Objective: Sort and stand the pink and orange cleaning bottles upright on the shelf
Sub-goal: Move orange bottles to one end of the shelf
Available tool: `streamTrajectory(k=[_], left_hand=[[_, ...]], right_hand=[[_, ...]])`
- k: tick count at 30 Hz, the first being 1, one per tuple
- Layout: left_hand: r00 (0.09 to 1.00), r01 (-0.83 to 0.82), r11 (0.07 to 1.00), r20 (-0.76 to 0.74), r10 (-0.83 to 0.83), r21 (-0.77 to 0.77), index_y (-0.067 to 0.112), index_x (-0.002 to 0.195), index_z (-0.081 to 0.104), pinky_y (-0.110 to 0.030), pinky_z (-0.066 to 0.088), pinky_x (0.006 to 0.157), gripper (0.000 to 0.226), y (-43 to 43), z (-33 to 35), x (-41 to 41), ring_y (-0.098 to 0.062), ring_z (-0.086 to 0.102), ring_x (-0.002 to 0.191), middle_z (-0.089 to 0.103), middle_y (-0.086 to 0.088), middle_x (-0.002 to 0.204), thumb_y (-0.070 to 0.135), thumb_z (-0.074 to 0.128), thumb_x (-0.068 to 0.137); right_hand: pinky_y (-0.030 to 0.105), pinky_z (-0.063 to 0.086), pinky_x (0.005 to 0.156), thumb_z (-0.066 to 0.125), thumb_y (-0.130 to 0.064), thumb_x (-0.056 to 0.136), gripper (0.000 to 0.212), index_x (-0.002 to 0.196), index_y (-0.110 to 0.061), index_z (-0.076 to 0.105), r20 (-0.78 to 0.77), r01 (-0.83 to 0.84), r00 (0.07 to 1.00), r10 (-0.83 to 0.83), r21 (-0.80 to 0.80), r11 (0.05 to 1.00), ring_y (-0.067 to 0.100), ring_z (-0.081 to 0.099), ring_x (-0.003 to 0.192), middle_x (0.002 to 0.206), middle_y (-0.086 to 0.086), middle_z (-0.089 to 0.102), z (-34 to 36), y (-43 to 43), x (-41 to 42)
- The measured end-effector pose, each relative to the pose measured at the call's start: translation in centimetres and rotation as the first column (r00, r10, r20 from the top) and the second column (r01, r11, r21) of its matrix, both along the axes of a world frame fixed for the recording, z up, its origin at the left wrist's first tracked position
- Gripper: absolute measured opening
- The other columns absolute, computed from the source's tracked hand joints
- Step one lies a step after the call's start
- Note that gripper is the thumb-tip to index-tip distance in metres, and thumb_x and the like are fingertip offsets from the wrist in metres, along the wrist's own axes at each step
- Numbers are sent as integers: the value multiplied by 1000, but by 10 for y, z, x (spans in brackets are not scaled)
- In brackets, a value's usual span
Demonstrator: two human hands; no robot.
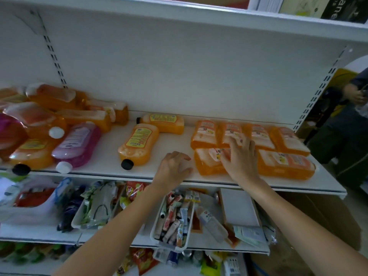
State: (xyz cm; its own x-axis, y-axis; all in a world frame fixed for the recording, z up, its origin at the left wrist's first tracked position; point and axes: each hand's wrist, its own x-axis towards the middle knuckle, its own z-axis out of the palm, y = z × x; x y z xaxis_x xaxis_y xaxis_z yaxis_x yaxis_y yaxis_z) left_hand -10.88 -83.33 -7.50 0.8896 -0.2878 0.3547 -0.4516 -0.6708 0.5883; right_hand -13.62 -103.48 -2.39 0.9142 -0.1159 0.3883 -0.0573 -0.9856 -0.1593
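Note:
Several orange bottles lie flat in a tidy block at the right of the white shelf (151, 174). My right hand (242, 156) rests on the front-left orange bottle (209, 162) of that block, fingers spread over its label. Just left of it, my left hand (172, 168) hovers over the bare shelf, loosely curled and holding nothing. Two orange bottles with yellow labels (137, 145) lie in the middle, black caps outward. At the left, a loose pile mixes orange bottles (53, 96) with a pink bottle (76, 145) and a magenta one (8, 126) at the frame edge. No bottle stands upright.
A lower shelf holds white bins of tubes (173, 218) and packets (95, 206). An upper shelf edge (219, 14) overhangs. Another person (356, 96) stands at the far right beyond the shelf upright.

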Motion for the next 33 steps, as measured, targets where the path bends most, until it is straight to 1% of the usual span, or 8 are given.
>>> streamTrajectory(k=[4, 9, 13, 17, 21, 25, 29, 33], left_hand=[[991, 27, 1000, 134, -25, -16, 13, 105, 62, -15, 37, 75, 23, 38, 10, -5, -16, 56, 96, 59, -3, 109, 12, 64, 83], [969, -20, 998, 244, 34, -61, 5, 92, 65, -10, 36, 63, 22, 95, 31, -4, -9, 53, 74, 62, -8, 94, 5, 61, 71], [957, -151, 988, 248, 152, -27, 8, 93, 65, -19, 42, 60, 23, 154, 37, 0, -19, 60, 79, 62, -7, 96, 6, 59, 71], [930, -240, 971, 281, 237, -25, 5, 92, 66, -15, 37, 66, 26, 213, 37, 2, -18, 56, 82, 63, -10, 91, 2, 59, 67], [917, -274, 962, 302, 262, 0, 8, 88, 67, -30, 45, 64, 22, 255, 42, 4, -25, 58, 82, 64, -9, 93, 9, 56, 68], [872, -368, 929, 360, 332, 33, 9, 89, 68, -26, 45, 67, 20, 296, 43, 11, -25, 59, 83, 65, -7, 93, 10, 57, 72], [844, -466, 883, 272, 461, -51, 11, 85, 67, -27, 44, 59, 18, 337, 37, 16, -22, 57, 75, 64, -4, 86, 17, 52, 79], [829, -516, 854, 209, 519, -70, 7, 90, 66, -27, 39, 60, 13, 362, 31, 17, -25, 58, 76, 63, -9, 91, 6, 59, 79]], right_hand=[[51, 38, 102, 64, -21, 83, 61, 138, -14, 39, 38, -171, 985, 170, 23, 985, 38, 28, 133, 145, 18, 28, 13, 30, 21], [49, 27, 109, 62, -13, 81, 60, 137, -9, 41, -5, -363, 932, 363, 14, 932, 37, 26, 135, 144, 19, 30, 18, 103, 48], [40, 24, 108, 57, -16, 88, 58, 141, -14, 34, -56, -498, 865, 499, 27, 867, 30, 20, 138, 149, 12, 23, 17, 161, 61], [34, 25, 105, 54, -18, 89, 57, 142, -13, 33, -79, -605, 791, 606, 42, 795, 24, 25, 136, 147, 8, 28, 18, 215, 74], [32, 27, 104, 53, -21, 90, 58, 143, -12, 30, -54, -670, 735, 676, 99, 736, 23, 30, 133, 145, 7, 31, 20, 267, 85], [30, 28, 104, 56, -19, 89, 58, 142, -12, 32, -25, -734, 669, 743, 131, 666, 22, 31, 134, 144, 8, 34, 23, 316, 95], [33, 32, 104, 62, -23, 85, 65, 142, -16, 32, -19, -777, 611, 792, 176, 604, 23, 30, 134, 145, 8, 33, 25, 359, 104], [43, 37, 101, 63, -25, 85, 70, 145, -25, 26, -62, -765, 631, 773, 114, 634, 25, 16, 141, 156, 4, 7, 20, 396, 111]])
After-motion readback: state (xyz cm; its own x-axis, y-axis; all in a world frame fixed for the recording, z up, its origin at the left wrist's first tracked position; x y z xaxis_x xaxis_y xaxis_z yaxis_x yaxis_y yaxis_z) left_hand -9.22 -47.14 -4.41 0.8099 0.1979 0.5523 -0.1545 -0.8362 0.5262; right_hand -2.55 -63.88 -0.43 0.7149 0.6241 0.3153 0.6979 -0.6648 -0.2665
